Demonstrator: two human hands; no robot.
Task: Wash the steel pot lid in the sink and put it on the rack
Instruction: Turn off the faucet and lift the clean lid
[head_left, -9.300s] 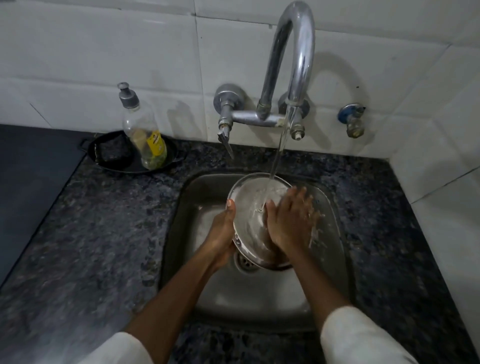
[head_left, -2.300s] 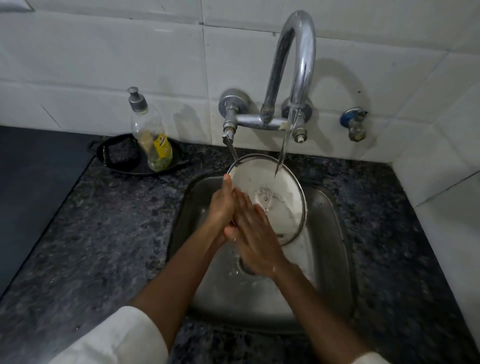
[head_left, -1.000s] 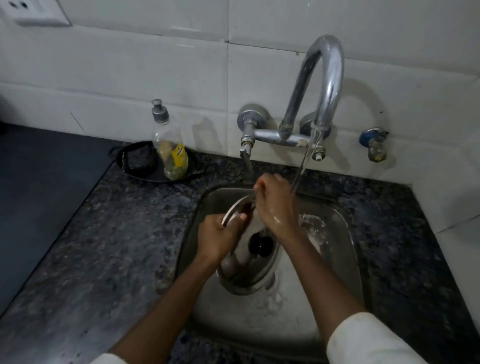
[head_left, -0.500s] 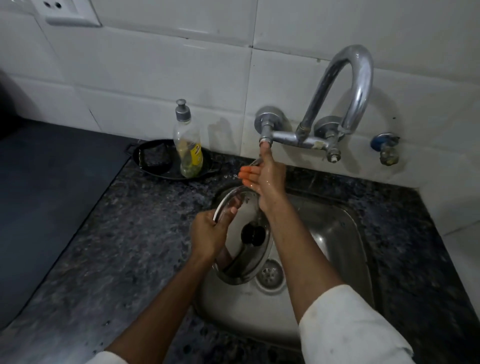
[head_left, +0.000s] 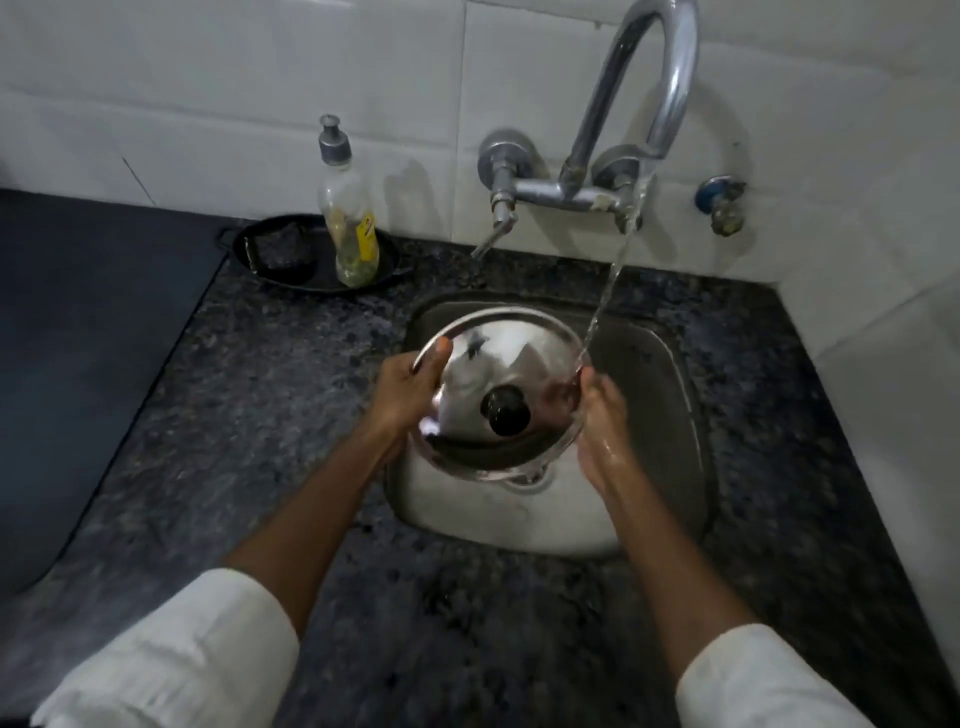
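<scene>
The steel pot lid, round with a black knob facing me, is held tilted over the steel sink. My left hand grips its left rim, thumb on top. My right hand holds the right rim, wet. Water runs from the curved tap in a thin stream onto the lid's right edge by my right fingers. No rack shows in this view.
A dish soap bottle stands in a black pan with a dark scrub pad at the back left. Speckled dark granite counter surrounds the sink. A dark mat lies left. White tiled walls stand behind and right.
My right hand came down from the tap handle to the lid's right rim. The lid has turned flatter with its knob toward me, and water runs onto it again.
</scene>
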